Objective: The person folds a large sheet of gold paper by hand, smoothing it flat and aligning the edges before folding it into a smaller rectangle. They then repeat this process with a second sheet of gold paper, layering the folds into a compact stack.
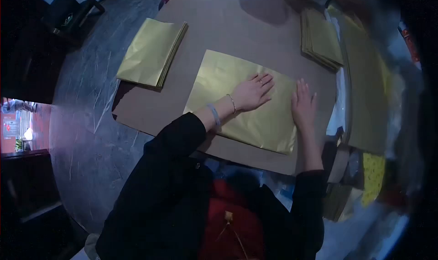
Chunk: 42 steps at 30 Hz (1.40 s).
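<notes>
A square gold paper sheet (219, 77), faintly creased, lies flat in front of me on a brown cardboard-like surface (237, 27). My left hand (255, 92) rests palm down across its middle, with the fingers stretched out and a ring on one of them. Along the sheet's right edge lies my right hand (304, 105), fingers straight and pointing away from me. Neither hand grips anything. A bracelet and a pale blue band circle my left wrist.
One stack of gold paper (153, 50) sits at the left edge of the surface, and another gold stack (321, 39) at the far right. Larger gold sheets (365, 87) stand beyond the right edge. A black chair (68, 14) is at the upper left.
</notes>
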Each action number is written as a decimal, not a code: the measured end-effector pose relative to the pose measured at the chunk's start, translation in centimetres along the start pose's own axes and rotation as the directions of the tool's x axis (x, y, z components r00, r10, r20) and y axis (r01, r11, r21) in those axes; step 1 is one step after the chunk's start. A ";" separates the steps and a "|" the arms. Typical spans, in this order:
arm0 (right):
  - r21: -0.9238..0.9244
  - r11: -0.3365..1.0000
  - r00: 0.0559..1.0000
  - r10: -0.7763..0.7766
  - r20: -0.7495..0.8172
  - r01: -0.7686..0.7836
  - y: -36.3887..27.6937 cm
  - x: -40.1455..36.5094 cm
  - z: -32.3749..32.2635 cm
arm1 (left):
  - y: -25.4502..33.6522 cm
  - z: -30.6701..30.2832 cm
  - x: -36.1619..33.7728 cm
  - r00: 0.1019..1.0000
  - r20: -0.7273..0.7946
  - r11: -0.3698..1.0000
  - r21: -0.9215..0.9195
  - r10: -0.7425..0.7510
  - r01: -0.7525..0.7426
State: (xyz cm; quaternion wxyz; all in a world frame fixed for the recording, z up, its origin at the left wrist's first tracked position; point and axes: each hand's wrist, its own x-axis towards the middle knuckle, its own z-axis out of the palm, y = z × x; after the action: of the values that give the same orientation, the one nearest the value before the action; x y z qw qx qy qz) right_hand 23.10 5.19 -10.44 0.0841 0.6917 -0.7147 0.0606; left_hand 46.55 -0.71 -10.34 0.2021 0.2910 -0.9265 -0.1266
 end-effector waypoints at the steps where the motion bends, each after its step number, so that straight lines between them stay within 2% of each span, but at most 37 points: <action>1: -0.001 1.000 1.000 -0.021 -0.005 0.021 0.0 0.1 0.0 | 0.2 -0.5 0.1 1.000 0.010 1.000 -0.014 0.002 -0.002; 3: -0.019 1.000 1.000 -0.017 0.011 0.018 0.4 -0.1 -0.6 | 0.3 -0.7 0.0 1.000 0.009 1.000 0.029 0.002 -0.002; 5: 0.329 0.941 0.996 0.070 0.053 -0.084 0.3 -0.6 -2.1 | 0.4 -0.8 0.2 1.000 0.018 1.000 0.028 -0.007 0.006; 6: 0.435 0.896 0.980 0.151 -0.125 -0.083 -0.2 -1.4 -3.3 | 0.3 -0.5 0.2 1.000 0.002 0.999 0.038 -0.007 0.007; 7: 0.422 0.899 0.977 0.182 -0.115 -0.118 0.5 -2.6 -3.7 | 0.2 -0.2 0.2 1.000 -0.011 0.999 0.045 -0.011 0.012; 8: 0.683 0.675 0.927 0.374 0.008 -0.278 0.8 -4.1 -4.5 | 0.2 -0.2 0.1 1.000 0.015 0.997 0.082 -0.014 0.013; 10: 0.889 0.142 0.789 0.536 0.300 -0.434 0.7 -7.0 -7.1 | 0.1 0.0 0.2 1.000 -0.011 0.997 0.082 -0.002 0.002; 11: 0.882 0.127 0.769 0.556 0.315 -0.454 1.1 -8.9 -7.7 | -0.1 0.1 0.2 1.000 -0.024 0.994 0.105 0.016 -0.013; 13: 0.693 -0.013 0.629 0.407 0.662 -0.721 2.2 -12.5 -8.5 | -0.1 0.1 0.2 0.999 -0.027 0.993 0.108 0.040 -0.037; 15: 0.674 -0.019 0.610 0.407 0.680 -0.739 1.6 -14.7 -8.8 | -0.1 0.4 0.2 0.997 -0.030 0.991 0.120 0.068 -0.064; 17: 0.629 0.070 0.624 0.256 0.739 -0.774 1.0 -15.6 -8.9 | 0.0 0.1 0.4 0.997 -0.037 0.989 0.133 0.066 -0.060; 18: 0.721 0.049 0.715 0.186 0.674 -0.691 0.8 -16.2 -8.0 | -0.1 0.2 0.5 0.997 -0.047 0.988 0.144 0.059 -0.052; 19: 0.725 0.049 0.719 0.188 0.669 -0.687 1.1 -16.5 -7.6 | 0.0 0.4 0.4 0.997 -0.051 0.987 0.148 0.064 -0.056; 21: 0.617 -0.103 0.610 0.093 0.787 -0.780 1.3 -16.6 -7.6 | -0.1 0.4 0.4 0.997 -0.055 0.985 0.167 0.062 -0.052; 25: 0.613 -0.145 0.619 0.000 0.785 -0.777 0.8 -16.2 -8.5 | -0.1 0.4 0.3 0.997 -0.061 0.989 0.142 0.053 -0.043; 27: 0.542 -0.138 0.537 0.072 0.840 -0.829 0.2 -15.5 -9.3 | 0.0 0.3 0.2 0.996 -0.073 0.993 0.113 0.051 -0.043; 28: 0.586 0.038 0.587 0.109 0.802 -0.809 0.2 -15.2 -9.1 | -0.1 0.1 0.2 0.999 -0.022 0.991 0.129 0.037 -0.034; 31: 0.574 0.001 0.570 0.122 0.812 -0.819 1.1 -16.0 -8.1 | 0.1 0.0 0.2 0.999 -0.031 0.992 0.120 0.030 -0.026; 33: 0.687 0.324 0.741 0.073 0.667 -0.650 1.6 -16.1 -7.8 | 0.1 0.0 0.2 0.999 -0.029 0.993 0.117 0.030 -0.026; 35: 0.714 0.093 0.716 0.188 0.672 -0.694 0.8 -16.1 -8.4 | 0.2 -0.2 0.2 1.000 -0.006 0.993 0.115 0.020 -0.019; 36: 0.669 0.105 0.673 0.217 0.707 -0.736 0.8 -15.8 -8.7 | 0.3 -0.2 0.2 1.000 -0.007 0.994 0.113 0.014 -0.013; 37: 0.673 0.106 0.677 0.219 0.702 -0.732 0.4 -15.5 -9.3 | 0.4 -0.2 0.2 1.000 -0.009 0.994 0.110 0.009 -0.008; 39: 0.553 -0.034 0.540 0.174 0.823 -0.832 -0.3 -14.7 -10.0 | 0.4 -0.3 0.2 1.000 0.009 0.995 0.098 -0.013 0.012; 40: 0.559 -0.032 0.546 0.171 0.820 -0.829 0.1 -14.9 -9.2 | 0.2 -0.2 0.2 1.000 0.022 0.994 0.113 -0.004 0.002; 41: 0.567 0.028 0.566 0.117 0.816 -0.823 0.8 -15.3 -7.9 | 0.2 -0.1 0.3 0.999 0.040 0.992 0.124 0.001 -0.006; 42: 0.582 0.090 0.588 0.063 0.806 -0.808 0.7 -15.2 -7.8 | 0.3 0.0 0.1 0.998 -0.059 0.996 0.089 0.017 -0.012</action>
State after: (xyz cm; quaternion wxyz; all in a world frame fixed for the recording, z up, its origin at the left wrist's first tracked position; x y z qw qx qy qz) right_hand 23.12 21.65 -5.85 -0.5976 0.2974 -0.6934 0.2714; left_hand 46.30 -0.54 -10.22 0.2174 0.2967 -0.9269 -0.0750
